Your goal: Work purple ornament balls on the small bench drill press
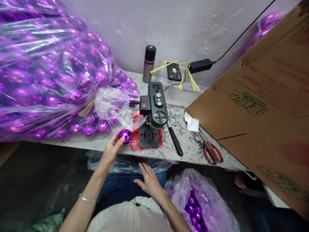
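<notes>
Between the fingers and thumb of my left hand [113, 143] is a shiny purple faceted ball ornament [126, 136], held just left of a small black bench drill press [158, 103]. The drill press stands on a red sheet [135, 141], with a slotted black base plate [149, 138] at its front and a black-handled lever [175, 141] slanting down on its right. My right hand [150, 180] is over my lap below the table edge, palm down with fingers stretched out, holding nothing. Clear plastic film [106, 162] lies across my lap near it.
A large clear bag of purple balls [48, 71] fills the left. A spray can [149, 64], a black power adapter [201, 65], white tissue [191, 122] and red-handled scissors [212, 151] lie about the table [193, 148]. A cardboard box [260, 96] leans in at right; another bag [212, 196] sits below.
</notes>
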The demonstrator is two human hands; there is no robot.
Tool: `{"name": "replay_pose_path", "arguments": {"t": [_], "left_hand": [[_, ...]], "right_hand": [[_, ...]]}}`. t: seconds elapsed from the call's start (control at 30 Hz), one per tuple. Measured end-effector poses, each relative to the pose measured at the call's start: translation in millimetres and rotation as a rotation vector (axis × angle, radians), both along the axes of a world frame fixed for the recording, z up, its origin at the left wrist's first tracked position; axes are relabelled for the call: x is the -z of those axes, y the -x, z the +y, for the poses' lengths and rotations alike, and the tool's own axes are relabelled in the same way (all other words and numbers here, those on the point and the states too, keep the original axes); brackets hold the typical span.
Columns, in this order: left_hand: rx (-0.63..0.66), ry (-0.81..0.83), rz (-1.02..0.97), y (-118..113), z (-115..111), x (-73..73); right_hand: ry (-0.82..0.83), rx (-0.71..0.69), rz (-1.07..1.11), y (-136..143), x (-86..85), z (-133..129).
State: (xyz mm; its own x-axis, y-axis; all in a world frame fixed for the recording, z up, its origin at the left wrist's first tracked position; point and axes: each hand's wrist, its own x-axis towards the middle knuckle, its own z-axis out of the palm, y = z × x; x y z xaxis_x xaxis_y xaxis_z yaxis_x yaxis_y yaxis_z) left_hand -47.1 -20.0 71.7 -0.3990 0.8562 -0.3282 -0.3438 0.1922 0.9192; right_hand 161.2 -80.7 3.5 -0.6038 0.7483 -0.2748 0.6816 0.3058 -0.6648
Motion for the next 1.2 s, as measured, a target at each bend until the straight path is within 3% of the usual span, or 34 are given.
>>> {"name": "replay_pose_path", "arguments": {"t": [0.13, 0.33, 0.5, 0.6, 0.73, 0.83, 0.97, 1.1, 1.2], "left_hand": [[0.023, 0.008, -0.030, -7, 10, 2.7], [0.042, -0.006, -0.087, -22, 19, 3.2], [0.099, -0.033, -0.034, -22, 24, 6.1], [0.102, -0.032, -0.032, -23, 27, 7.7], [0.157, -0.049, -0.055, -27, 34, 7.0], [0.182, -0.070, -0.002, -30, 39, 6.9], [0.153, -0.069, 0.082, -30, 42, 11.6], [0.124, -0.034, -0.038, -28, 42, 17.5], [0.120, -0.008, -0.112, -28, 41, 18.1]], "right_hand": [[0.095, -0.070, -0.071, -7, 12.4, -5], [0.114, -0.026, -0.199, -23, 14.7, 8], [0.356, -0.153, -0.188, -60, 3.9, -5], [0.583, -0.240, -0.193, -87, -4.7, -11], [0.756, -0.322, -0.204, -102, -11.1, -2], [0.689, -0.297, -0.184, -99, -21.3, 15], [0.445, -0.149, -0.178, -94, -38.2, 37], [0.282, -0.019, -0.199, -87, -43.2, 43], [0.253, -0.029, -0.191, -78, -41.6, 37]]}}
